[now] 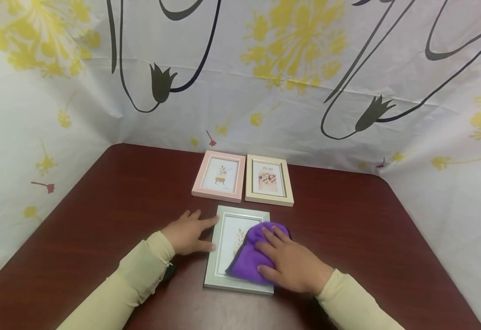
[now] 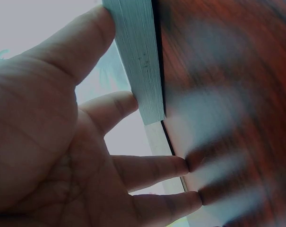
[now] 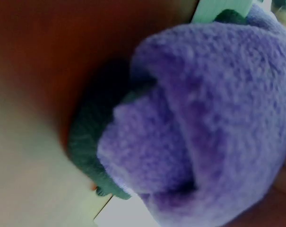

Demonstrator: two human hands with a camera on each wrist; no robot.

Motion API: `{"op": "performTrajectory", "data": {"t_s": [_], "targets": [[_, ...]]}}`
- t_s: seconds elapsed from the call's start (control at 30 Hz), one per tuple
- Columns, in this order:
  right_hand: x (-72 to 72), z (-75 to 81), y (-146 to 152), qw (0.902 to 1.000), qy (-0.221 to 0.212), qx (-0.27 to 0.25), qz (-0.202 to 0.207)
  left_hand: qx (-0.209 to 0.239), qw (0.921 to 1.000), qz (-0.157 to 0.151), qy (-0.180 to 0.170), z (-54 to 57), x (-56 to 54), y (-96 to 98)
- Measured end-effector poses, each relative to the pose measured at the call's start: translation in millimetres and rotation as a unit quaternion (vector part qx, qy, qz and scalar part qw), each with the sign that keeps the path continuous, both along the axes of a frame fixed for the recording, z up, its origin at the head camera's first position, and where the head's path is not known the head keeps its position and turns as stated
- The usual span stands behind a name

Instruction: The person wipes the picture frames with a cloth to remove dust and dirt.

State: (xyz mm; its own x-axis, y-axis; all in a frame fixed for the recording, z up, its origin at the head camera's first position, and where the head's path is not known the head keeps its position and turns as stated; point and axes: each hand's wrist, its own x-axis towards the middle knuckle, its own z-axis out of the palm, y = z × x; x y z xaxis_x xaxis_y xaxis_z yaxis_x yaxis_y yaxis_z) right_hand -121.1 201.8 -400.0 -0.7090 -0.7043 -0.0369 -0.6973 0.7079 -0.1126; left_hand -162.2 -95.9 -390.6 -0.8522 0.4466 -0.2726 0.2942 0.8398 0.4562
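A pale grey-green picture frame with a plant print lies flat on the table in front of me. My left hand is at its left side, fingers spread. In the left wrist view, the thumb and index fingertip rest at the frame's edge, while other fingertips reach the table. My right hand holds a fleecy purple cloth with a dark border over the frame's right part. The right wrist view shows the cloth bunched and folded, hiding the fingers from below.
Behind lie a pink picture frame and a cream picture frame, side by side and flat. All are on a dark reddish-brown table. White patterned fabric hangs around the table's back and sides.
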Motion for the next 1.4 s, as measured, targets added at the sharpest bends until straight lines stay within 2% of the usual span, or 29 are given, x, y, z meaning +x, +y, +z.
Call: {"op": "performTrajectory", "data": {"t_s": [0.1, 0.2, 0.37, 0.57, 0.63, 0.73, 0.83, 0.97, 1.1, 1.23, 1.4], "targets": [[-18.0, -0.1, -5, 1.0000, 0.008, -0.003, -0.003, 0.001, 1.0000, 0.000, 0.000, -1.4, 0.4, -2.1], [-26.4, -0.4, -10, 0.9999, 0.008, -0.012, -0.006, 0.002, 1.0000, 0.000, 0.002, -1.9, 1.0, -3.5], [-18.5, -3.0, -11, 0.9998, 0.016, -0.010, -0.007, 0.002, 0.9999, -0.007, 0.012, 0.0, 0.9, -1.9], [-8.2, -6.2, -10, 0.9955, 0.060, -0.053, 0.051, 0.004, 0.9999, -0.005, 0.008, 1.0, 0.7, 1.8], [-8.4, -8.0, -10, 0.9950, 0.075, -0.052, 0.040, 0.004, 1.0000, -0.003, 0.006, 1.1, 0.8, 1.9], [-11.2, -10.7, -9, 0.9953, 0.088, -0.040, -0.001, 0.004, 1.0000, -0.001, 0.004, 0.6, 0.6, 1.5], [-15.7, -11.2, -7, 0.9962, 0.081, -0.029, -0.016, 0.005, 1.0000, -0.001, 0.005, -0.2, 0.2, 0.6], [-18.2, -8.6, -1, 0.9979, 0.058, -0.020, 0.023, 0.006, 1.0000, 0.000, 0.007, -0.7, 0.2, -0.5], [-17.8, -6.8, -1, 0.9958, 0.066, -0.021, 0.060, 0.004, 1.0000, 0.000, 0.008, -0.9, 0.2, -1.1], [-18.9, -8.0, -5, 0.9950, 0.089, -0.020, 0.041, 0.005, 1.0000, -0.003, 0.007, -0.9, 0.6, -1.4], [-17.1, -9.2, -8, 0.9971, 0.076, 0.005, 0.001, 0.006, 0.9999, -0.004, 0.011, -1.8, 0.8, 0.0]]}}
